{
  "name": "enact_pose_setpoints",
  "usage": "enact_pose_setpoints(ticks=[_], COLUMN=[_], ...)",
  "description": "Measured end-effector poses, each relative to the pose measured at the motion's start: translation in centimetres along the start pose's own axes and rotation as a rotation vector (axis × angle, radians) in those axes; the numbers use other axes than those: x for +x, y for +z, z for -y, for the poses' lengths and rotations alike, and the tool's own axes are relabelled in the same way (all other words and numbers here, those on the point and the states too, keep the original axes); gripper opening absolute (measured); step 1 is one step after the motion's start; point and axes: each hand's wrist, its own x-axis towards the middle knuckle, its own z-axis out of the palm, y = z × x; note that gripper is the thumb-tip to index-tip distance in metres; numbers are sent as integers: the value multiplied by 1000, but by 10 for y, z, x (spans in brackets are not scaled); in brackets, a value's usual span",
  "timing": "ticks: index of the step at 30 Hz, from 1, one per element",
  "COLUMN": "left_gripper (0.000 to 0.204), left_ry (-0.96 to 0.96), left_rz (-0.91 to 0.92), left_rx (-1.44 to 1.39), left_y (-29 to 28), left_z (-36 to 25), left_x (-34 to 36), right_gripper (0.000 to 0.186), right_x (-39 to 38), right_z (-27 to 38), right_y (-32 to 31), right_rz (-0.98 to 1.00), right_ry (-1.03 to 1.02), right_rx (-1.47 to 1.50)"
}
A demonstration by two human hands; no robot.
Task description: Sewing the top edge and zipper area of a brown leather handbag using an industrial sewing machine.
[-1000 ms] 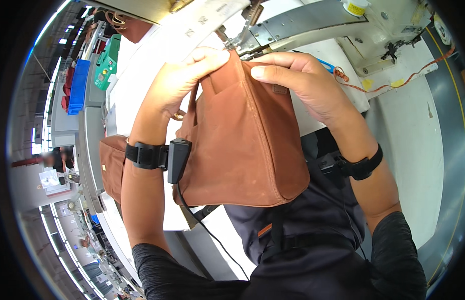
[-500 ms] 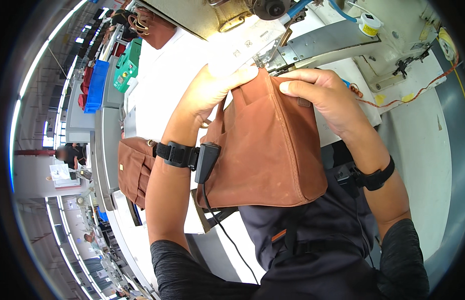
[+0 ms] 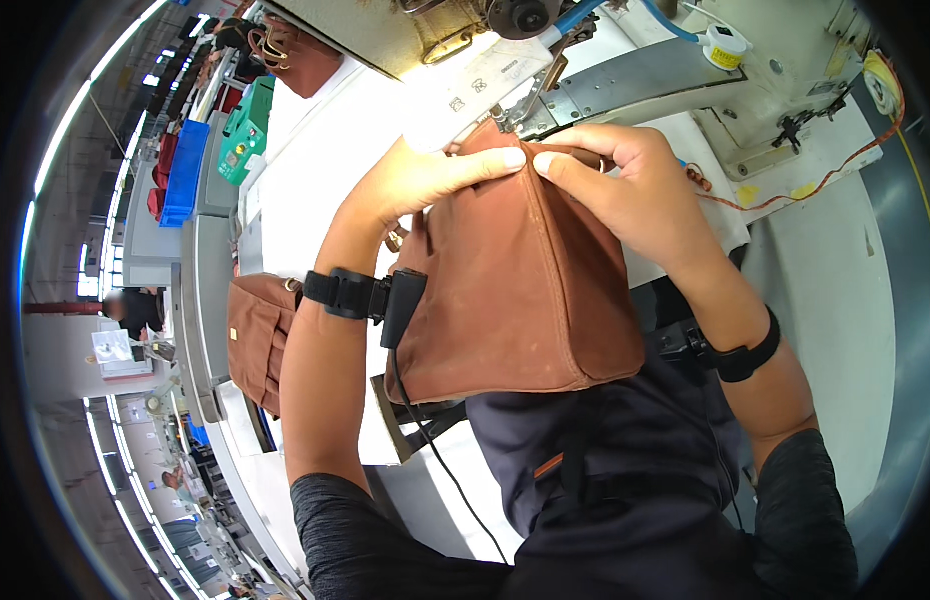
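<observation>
A reddish-brown bag hangs tilted between my arms, its top edge up against the needle area of a sewing machine. My left hand is closed on the bag's top edge, its thumb lying along the material and its fingers mostly hidden behind. From the other side, my right hand pinches the same edge beside the corner seam, thumb on the near face. Both thumb tips nearly meet at that seam, just below the presser foot. A strap and ring show by the right fingers.
Another brown bag lies on the table to the left, and one more brown bag sits at the far left. Beyond are a green machine box and a blue bin. A white thread spool stands at the upper right.
The bag's top edge has gone further in under the machine's needle area. My right hand has shifted left along the edge, bringing the thumbs close together at the seam.
</observation>
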Motion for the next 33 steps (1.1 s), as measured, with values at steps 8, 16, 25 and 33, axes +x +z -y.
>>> enact_pose_setpoints(ticks=[8,16,25,33], left_gripper=[58,40,52,49], left_ry=[244,46,175,267], left_rz=[-106,-103,-177,-169], left_rx=[-21,41,156,83], left_y=[1,-4,-3,-3], left_z=[-6,-23,-10,-13], left_x=[9,-1,2,4], right_gripper=[16,15,13,7], right_x=[3,15,27,28], right_z=[8,10,10,-2], right_y=[7,7,5,2], right_rz=[-169,-287,-51,-205], right_ry=[-262,-428,-88,-237], right_rx=[-350,-730,-95,-570])
